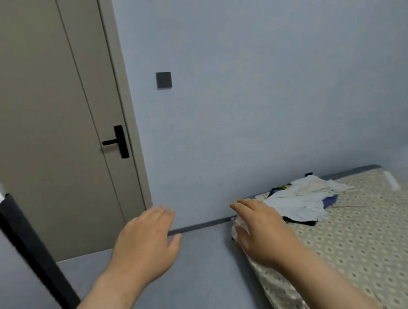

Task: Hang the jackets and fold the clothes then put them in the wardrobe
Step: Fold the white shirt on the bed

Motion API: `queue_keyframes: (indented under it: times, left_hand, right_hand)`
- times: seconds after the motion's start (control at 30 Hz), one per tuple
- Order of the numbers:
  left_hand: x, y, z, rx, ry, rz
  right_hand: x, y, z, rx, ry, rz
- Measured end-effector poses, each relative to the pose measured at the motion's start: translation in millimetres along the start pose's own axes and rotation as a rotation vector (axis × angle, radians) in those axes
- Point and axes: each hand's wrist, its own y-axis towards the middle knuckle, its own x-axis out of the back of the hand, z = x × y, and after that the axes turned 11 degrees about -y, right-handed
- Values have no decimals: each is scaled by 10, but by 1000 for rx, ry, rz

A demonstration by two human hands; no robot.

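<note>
A heap of clothes (300,198), mostly white and pale blue with dark and purple pieces, lies at the far corner of the bed (372,232) against the wall. My left hand (144,243) hovers over the grey floor, fingers relaxed and empty. My right hand (261,229) is held out above the bed's near corner, fingers straight, holding nothing. It is a short way left of the heap and does not touch it. No wardrobe or hanger is in view.
A beige door (43,121) with a black handle (118,141) is shut at the left. A dark switch plate (164,80) sits on the pale wall. A black-edged panel (29,253) leans in at the far left. Grey floor (198,280) lies between door and bed.
</note>
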Motion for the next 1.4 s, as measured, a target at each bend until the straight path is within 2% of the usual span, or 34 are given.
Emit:
queue_keyframes:
  times: [0.27, 0.47, 0.67, 0.9, 1.13, 1.4]
  left_hand:
    - [-949, 476, -993, -132, -158, 186]
    - [-1551, 996, -1973, -230, -213, 308]
    - [-2222, 1469, -2662, -191, -292, 408]
    - [-3032, 1958, -2877, -61, -358, 509]
    - [-4139, 2628, -2825, 33, -346, 630]
    - [-6045, 3638, -2616, 87, -305, 690]
  right_hand:
    - [-33, -761, -1111, -326, 80, 61]
    - [-117, -1026, -2122, -502, 150, 94]
    - [-278, -1094, -3243, -583, 212, 140]
    - [-740, -772, -4020, -593, 320, 207]
    - [-1661, -330, -4635, -567, 398, 369]
    - [-3431, 195, -5509, -600, 430, 494]
